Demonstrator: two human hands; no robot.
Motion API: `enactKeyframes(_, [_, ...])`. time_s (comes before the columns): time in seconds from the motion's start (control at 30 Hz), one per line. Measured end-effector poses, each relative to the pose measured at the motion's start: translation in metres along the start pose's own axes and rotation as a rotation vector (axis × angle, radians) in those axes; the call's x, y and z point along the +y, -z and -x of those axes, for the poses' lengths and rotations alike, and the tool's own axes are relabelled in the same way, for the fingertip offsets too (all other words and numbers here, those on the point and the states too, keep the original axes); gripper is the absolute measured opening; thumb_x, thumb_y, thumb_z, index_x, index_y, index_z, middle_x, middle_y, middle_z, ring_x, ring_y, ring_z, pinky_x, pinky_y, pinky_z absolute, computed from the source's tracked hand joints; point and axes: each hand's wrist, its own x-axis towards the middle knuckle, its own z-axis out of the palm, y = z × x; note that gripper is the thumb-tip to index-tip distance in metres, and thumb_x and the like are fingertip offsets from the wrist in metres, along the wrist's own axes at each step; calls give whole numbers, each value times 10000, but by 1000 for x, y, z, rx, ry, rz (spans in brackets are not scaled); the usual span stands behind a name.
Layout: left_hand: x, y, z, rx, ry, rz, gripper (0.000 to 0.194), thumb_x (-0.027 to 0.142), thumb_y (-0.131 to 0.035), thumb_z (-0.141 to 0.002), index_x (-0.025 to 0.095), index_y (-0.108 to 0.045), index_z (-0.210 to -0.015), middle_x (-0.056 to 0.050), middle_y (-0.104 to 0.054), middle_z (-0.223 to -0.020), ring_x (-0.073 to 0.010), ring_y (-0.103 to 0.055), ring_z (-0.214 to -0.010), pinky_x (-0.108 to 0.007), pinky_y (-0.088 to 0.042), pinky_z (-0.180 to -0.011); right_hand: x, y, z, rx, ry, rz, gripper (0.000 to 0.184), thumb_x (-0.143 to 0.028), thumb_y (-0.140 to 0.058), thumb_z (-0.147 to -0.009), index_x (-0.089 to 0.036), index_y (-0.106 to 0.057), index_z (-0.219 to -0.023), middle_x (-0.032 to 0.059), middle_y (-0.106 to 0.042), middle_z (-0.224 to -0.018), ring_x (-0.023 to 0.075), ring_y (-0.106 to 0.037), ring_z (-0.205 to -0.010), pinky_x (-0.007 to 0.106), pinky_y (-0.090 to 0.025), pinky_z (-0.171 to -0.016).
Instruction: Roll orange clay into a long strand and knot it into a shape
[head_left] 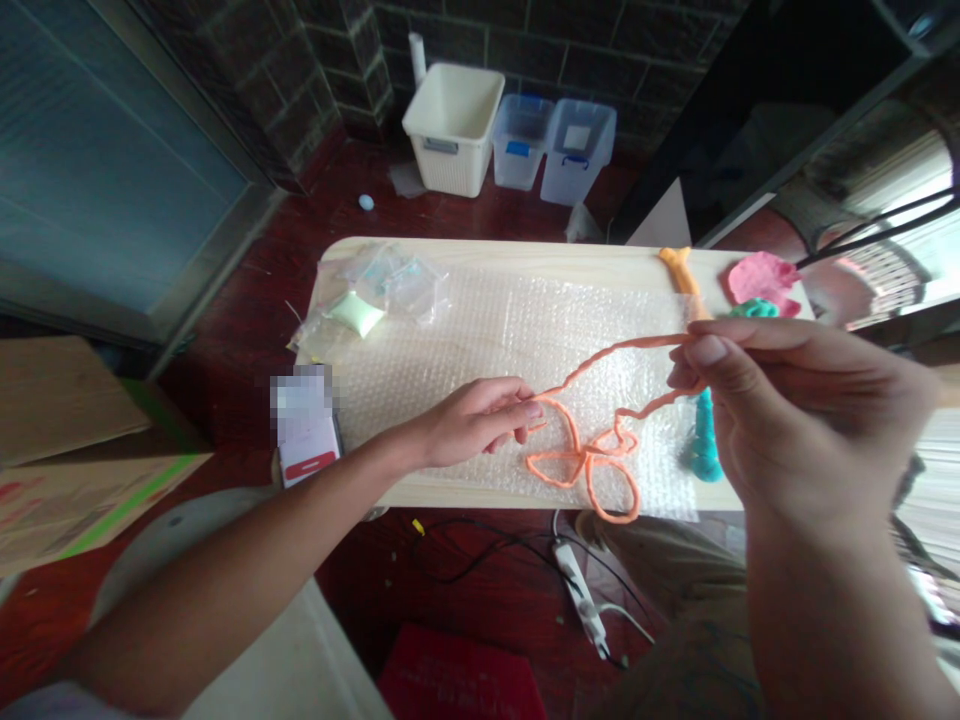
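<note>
- Rope of orange modelling clay, head view: one stretch spans the two hands in a shallow arch, while the rest lies in loose loops on the bubble wrap over the wooden table.
- Right hand: thumb and forefinger are closed narrowly on the rope, above the wrap; a second length runs from the loops up to these fingers.
- Left hand: fingertips hold the rope in a narrow pinch, close beside the loops.
- Handling: a light pinch and some slack should suit it, as soft clay would likely thin or snap if pulled taut. Lifting the crossed loops gently should keep them from sticking together.
- Teal clay piece: near the right hand, best kept clear of the wrist.
</note>
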Motion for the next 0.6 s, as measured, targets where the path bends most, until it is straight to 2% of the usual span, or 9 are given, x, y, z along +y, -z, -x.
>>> enactKeyframes(0.07, [-2, 1, 0, 11, -18, -104, 403, 539, -554, -996, 151, -661, -992, -37, -654, -839, -135, -572, -677, -249, -439, -590, -2, 2, 1, -57, -22, 6, 141, -147, -855, -814, -249, -847, -910, 17, -771, -764, 146, -668, -578, 298, -563, -503])
enactKeyframes(0.2, [-2, 6, 0, 117, -78, -332, 299, 448, -605, -978, 157, -675, -971, -18, -665, -854, -153, -602, -759, -264, -444, -658, -7, 4, 4, -167, -26, 34, 152, -177, -851, -837, -283, -839, -945, 8, -782, -784, 160, -688, -616, 309, -601, -543])
enactKeyframes(0.37, [-6, 15, -2, 294, -104, -479, 188, 298, -668, -926, 168, -692, -1059, -79, -746, -1066, -229, -694, -1001, -348, -514, -873, -11, 3, 9, -243, 12, 86, 139, -178, -857, -833, -260, -836, -942, 32, -812, -863, 199, -756, -746, 336, -654, -672])
enactKeyframes(0.5, [-9, 21, -3, 408, -206, -668, 357, 275, -739, -869, 174, -662, -1202, -112, -692, -1237, -275, -646, -1159, -425, -488, -1030, -9, 2, 11, -256, 2, 60, 169, -177, -862, -827, -253, -833, -976, 37, -821, -912, 200, -773, -792, 334, -671, -734])
enactKeyframes(0.6, [-5, 19, -1, 425, -263, -683, 528, 346, -781, -858, 181, -600, -1326, -130, -639, -1337, -299, -596, -1265, -454, -454, -1107, -4, -2, 14, -269, -31, 37, 211, -194, -870, -820, -253, -828, -1019, 37, -823, -940, 199, -782, -812, 338, -675, -770])
